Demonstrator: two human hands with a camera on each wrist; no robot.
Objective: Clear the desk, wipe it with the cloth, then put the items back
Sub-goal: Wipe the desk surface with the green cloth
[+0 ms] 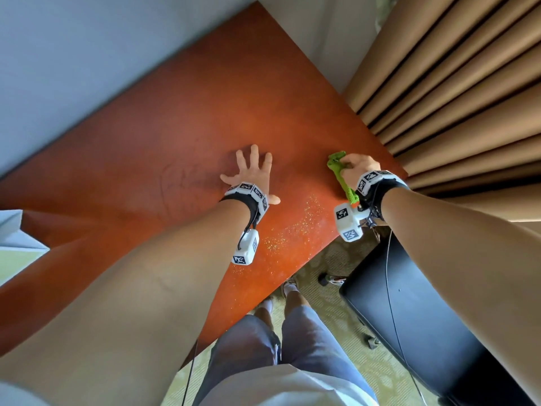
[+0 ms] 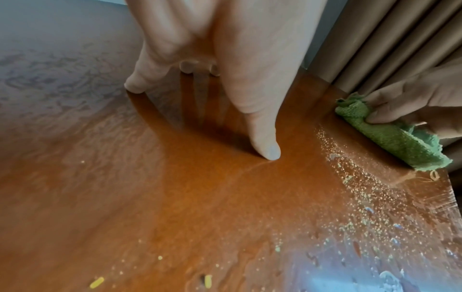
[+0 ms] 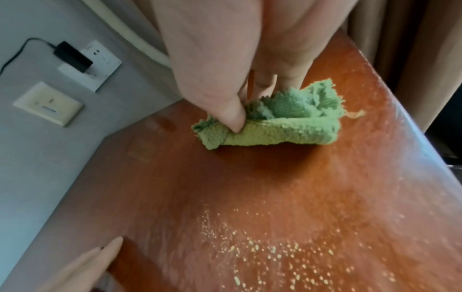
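A reddish-brown wooden desk (image 1: 181,118) fills the head view, its top bare of items. My right hand (image 1: 358,165) grips a bunched green cloth (image 1: 341,174) against the desk near its right edge, beside the curtain. In the right wrist view the thumb pinches the cloth (image 3: 277,126) onto the wood. The cloth (image 2: 390,134) also shows at the right of the left wrist view. My left hand (image 1: 251,168) lies flat on the desk's middle with fingers spread, a little left of the cloth. Pale yellow-green specks (image 1: 295,227) are scattered on the desk between my wrists.
Tan pleated curtain (image 1: 456,83) hangs right behind the desk's right edge. A grey wall (image 1: 73,54) runs along the far side, with sockets and a plugged black charger (image 3: 72,57). A black chair (image 1: 409,312) stands at the lower right on patterned carpet.
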